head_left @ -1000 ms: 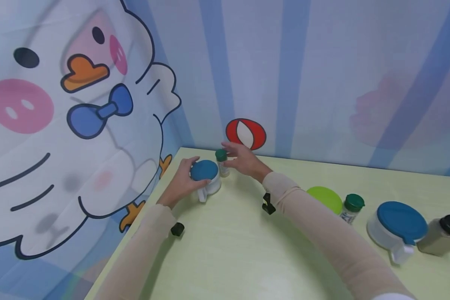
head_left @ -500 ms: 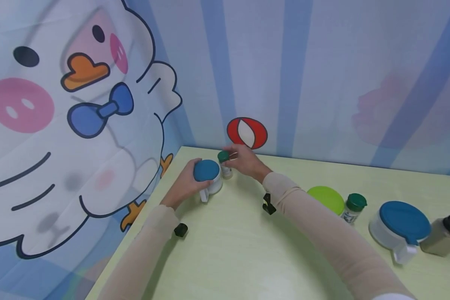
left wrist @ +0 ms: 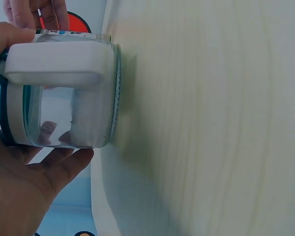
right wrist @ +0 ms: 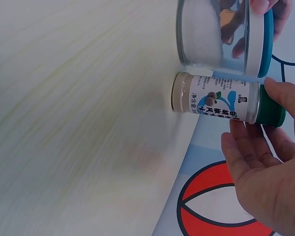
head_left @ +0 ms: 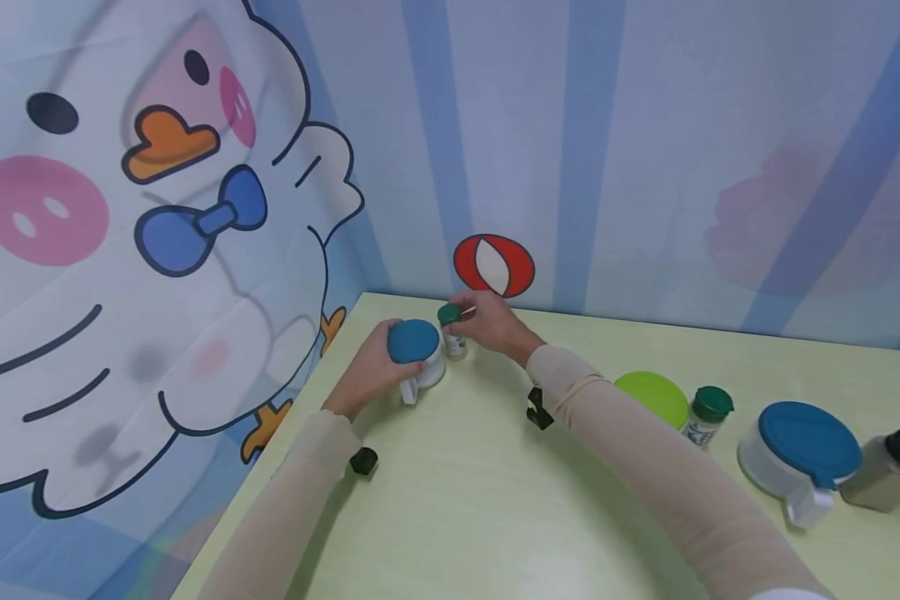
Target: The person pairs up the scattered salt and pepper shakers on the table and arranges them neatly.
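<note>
At the table's far left corner, my left hand (head_left: 367, 371) grips a seasoning jar (head_left: 414, 340) with a blue lid and a white handle. In the left wrist view the glass jar (left wrist: 56, 113) has white grains inside, with the thumb and fingers on opposite sides. My right hand (head_left: 491, 325) pinches the green cap of a small spice shaker (head_left: 456, 345) between thumb and fingers. The shaker's printed label shows in the right wrist view, where the shaker (right wrist: 219, 98) is upright on the table, close beside the jar.
Along the table's right side are a lime-green round item (head_left: 652, 398), partly behind the right sleeve, another green-capped shaker (head_left: 705, 415), a larger blue-lidded jar (head_left: 798, 450) and a black-capped bottle (head_left: 887, 471). Printed cloth walls (head_left: 645, 167) border the table's back and left edges.
My right fingers have come together on the shaker's cap, and the shaker has shifted slightly right. The left hand has wrapped more closely round the jar.
</note>
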The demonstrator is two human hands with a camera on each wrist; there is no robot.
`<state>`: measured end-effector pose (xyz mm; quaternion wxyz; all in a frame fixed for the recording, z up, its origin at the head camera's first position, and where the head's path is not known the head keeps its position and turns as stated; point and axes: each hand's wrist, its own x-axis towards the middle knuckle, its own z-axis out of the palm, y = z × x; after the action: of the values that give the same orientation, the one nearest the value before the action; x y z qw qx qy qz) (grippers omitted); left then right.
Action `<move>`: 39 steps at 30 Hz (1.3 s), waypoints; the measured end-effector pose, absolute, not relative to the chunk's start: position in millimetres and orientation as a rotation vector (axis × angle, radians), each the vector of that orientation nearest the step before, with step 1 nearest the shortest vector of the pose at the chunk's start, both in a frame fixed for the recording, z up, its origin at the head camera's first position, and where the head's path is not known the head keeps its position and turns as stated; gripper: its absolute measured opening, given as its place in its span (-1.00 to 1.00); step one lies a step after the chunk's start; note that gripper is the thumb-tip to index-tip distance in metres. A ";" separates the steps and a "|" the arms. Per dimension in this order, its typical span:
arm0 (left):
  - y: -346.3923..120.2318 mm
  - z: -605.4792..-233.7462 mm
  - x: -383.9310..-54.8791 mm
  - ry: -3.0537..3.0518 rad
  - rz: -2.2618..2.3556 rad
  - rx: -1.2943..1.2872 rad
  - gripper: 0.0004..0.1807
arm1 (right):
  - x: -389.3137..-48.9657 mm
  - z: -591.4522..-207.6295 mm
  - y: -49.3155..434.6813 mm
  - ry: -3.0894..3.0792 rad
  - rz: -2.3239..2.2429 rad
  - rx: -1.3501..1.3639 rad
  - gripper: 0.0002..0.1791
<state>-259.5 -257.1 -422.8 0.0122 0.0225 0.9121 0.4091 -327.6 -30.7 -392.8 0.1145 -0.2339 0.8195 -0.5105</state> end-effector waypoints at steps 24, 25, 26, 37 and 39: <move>-257.0 -414.5 -260.0 2.971 1.108 0.078 0.06 | -314.9 -375.0 -16.2 2.399 -1.446 -0.699 -0.68; -256.9 -414.6 -260.0 2.970 1.104 0.079 0.06 | -314.5 -374.8 -15.6 2.401 -1.439 -0.699 -0.67; -256.6 -414.5 -259.9 2.970 1.102 0.083 0.06 | -313.9 -374.5 -15.1 2.405 -1.433 -0.698 -0.66; -252.8 -410.1 -253.2 2.985 1.057 0.118 0.06 | -298.0 -367.8 -0.1 2.386 -1.410 -0.699 -0.65; -251.9 -409.5 -252.1 2.982 1.063 0.120 0.06 | -295.0 -365.7 4.1 2.386 -1.406 -0.696 -0.64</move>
<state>-252.1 -251.9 -409.5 -0.0133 0.0379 0.9412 0.3353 -295.0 4.1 -365.7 0.1425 -0.2414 0.8270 -0.4874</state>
